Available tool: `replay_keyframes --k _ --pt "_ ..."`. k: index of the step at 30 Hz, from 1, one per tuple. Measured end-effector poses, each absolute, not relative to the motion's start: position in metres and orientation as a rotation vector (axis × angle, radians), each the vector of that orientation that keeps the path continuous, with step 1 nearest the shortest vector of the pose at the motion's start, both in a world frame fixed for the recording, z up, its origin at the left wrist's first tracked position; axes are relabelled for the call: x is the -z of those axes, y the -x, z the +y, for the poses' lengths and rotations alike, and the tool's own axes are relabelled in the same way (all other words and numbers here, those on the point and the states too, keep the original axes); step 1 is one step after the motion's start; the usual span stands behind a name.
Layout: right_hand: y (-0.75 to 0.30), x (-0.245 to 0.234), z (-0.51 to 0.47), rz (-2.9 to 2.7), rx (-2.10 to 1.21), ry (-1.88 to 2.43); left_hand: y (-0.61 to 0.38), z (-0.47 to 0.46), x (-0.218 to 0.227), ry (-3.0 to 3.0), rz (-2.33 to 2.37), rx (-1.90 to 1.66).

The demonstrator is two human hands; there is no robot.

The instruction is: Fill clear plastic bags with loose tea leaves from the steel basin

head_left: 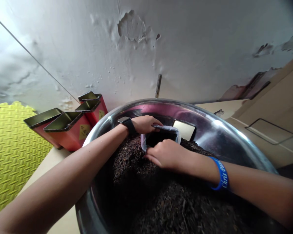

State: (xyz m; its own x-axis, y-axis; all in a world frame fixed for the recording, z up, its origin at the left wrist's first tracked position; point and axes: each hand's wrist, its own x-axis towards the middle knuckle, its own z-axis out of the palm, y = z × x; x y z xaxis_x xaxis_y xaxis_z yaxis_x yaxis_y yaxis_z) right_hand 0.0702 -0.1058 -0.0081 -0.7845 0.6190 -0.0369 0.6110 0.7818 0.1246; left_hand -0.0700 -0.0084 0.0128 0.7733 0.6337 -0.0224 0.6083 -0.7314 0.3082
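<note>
A translucent whitish plastic bag [178, 134] forms a roughly rectangular opening with a dark inside. Whether a tin lies beneath its folded rim is hidden. My left hand [146, 124], below a black watch, is closed on the far edge of the bag. At the near edge, my right hand [169, 154] pinches the rim, its fingertips partly hidden; a blue wristband circles that wrist. Both hands are inside a large shiny metal basin [224, 125]. Dark, twisted dry tea leaves [183, 204] heap up around and in front of the bag.
A pale rectangular lid [185, 130] leans inside the basin behind the bag. Several open red tins [72, 130] stand left of the basin. Yellow foam matting [12, 152] lies further left. A cardboard box [278, 107] is at right, with a peeling wall [185, 48] behind.
</note>
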Motion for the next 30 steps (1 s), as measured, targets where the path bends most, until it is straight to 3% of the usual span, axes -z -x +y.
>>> replay_keyframes --k 4,10,20,30 --pt "-0.083 0.019 -0.079 2.799 -0.396 -1.289 0.070 -0.008 -0.013 -2.672 0.948 -0.106" --pt "-0.082 0.026 -0.087 2.879 -0.504 -1.292 0.071 -0.008 -0.012 -2.667 0.934 -0.105" --pt "-0.073 0.038 -0.119 3.000 0.271 -0.651 0.070 -0.008 -0.013 -2.635 0.989 -0.106" --pt "-0.070 0.017 -0.122 2.675 0.428 -0.676 0.072 -0.007 -0.013 -2.640 0.971 -0.112"
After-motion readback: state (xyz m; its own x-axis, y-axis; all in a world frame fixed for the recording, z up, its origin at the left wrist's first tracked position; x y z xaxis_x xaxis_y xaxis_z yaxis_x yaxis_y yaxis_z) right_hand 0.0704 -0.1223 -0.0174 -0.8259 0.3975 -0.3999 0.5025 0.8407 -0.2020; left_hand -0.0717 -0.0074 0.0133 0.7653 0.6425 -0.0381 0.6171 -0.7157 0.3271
